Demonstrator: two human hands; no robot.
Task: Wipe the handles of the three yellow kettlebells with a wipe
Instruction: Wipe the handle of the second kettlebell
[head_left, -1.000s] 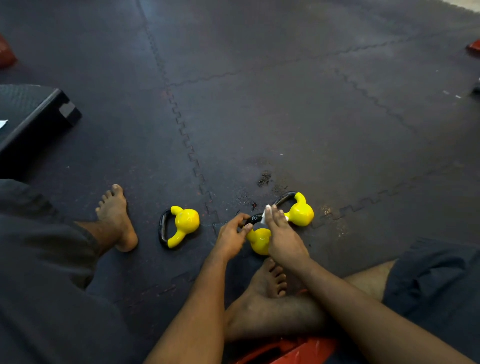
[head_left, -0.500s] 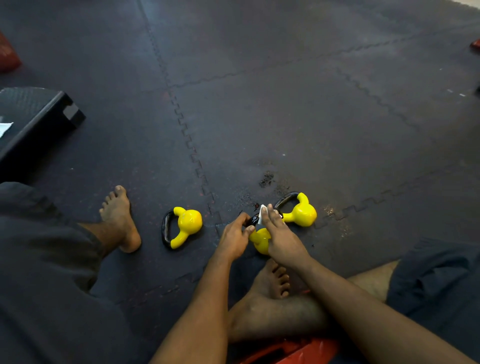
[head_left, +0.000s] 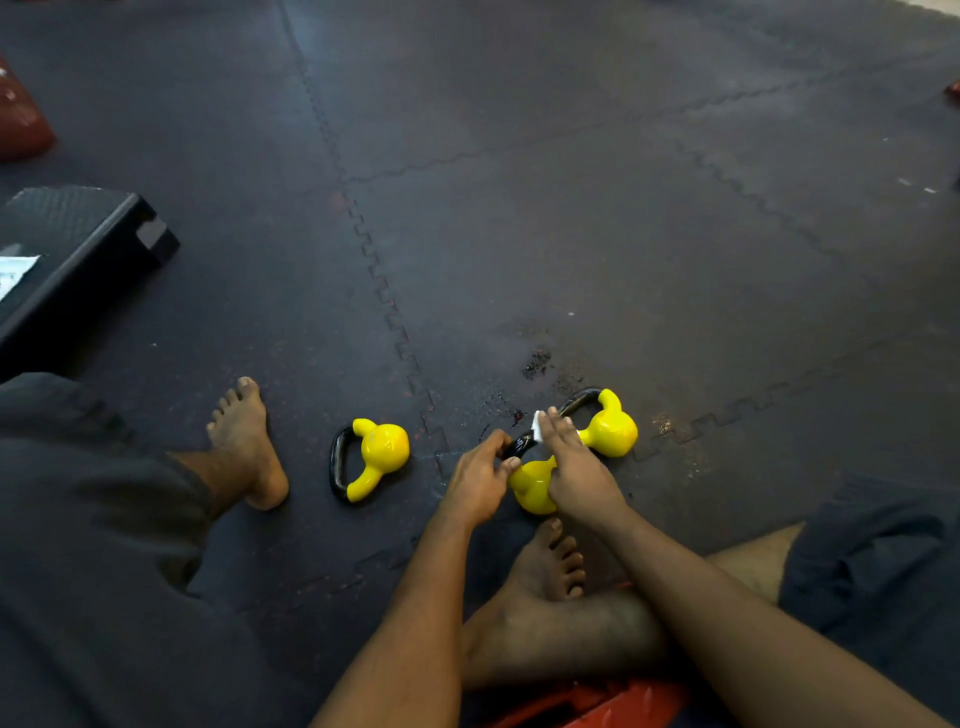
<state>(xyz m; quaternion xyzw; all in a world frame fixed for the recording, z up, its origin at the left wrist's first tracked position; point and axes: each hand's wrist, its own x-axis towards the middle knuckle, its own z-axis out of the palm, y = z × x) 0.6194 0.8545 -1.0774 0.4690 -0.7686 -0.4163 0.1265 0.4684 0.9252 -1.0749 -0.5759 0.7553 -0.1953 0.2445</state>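
Both hands cover much of the middle kettlebell, so only part of its yellow ball and a short shiny bit of its black handle show. The wipe is mostly hidden too. Just a small white corner peeks out beside the fingertips of the right hand. The right thumb is hidden, so I cannot tell if it pinches. This kettlebell sits on the dark mat, just past the toes of a bare foot. Its long line runs from the ball at 6 o'clock up to the handle at about 12 o'clock, pointing away from the person. I cannot tell if it stands up or leans. The left hand is at 9 o'clock of the ball, with its fingers curled tight around the near bit of the handle. The right hand is at 3 o'clock of the ball. Its straight fingers lie along the handle and press the wipe onto it, a little farther up than the left hand's hold. The right kettlebell lies just beyond at 2 o'clock, its handle pointing to 10 o'clock and partly behind the right fingertips. The left kettlebell lies well apart at 9 o'clock, on its side, with its handle pointing to 9 o'clock. A black step is cut off at the left edge.
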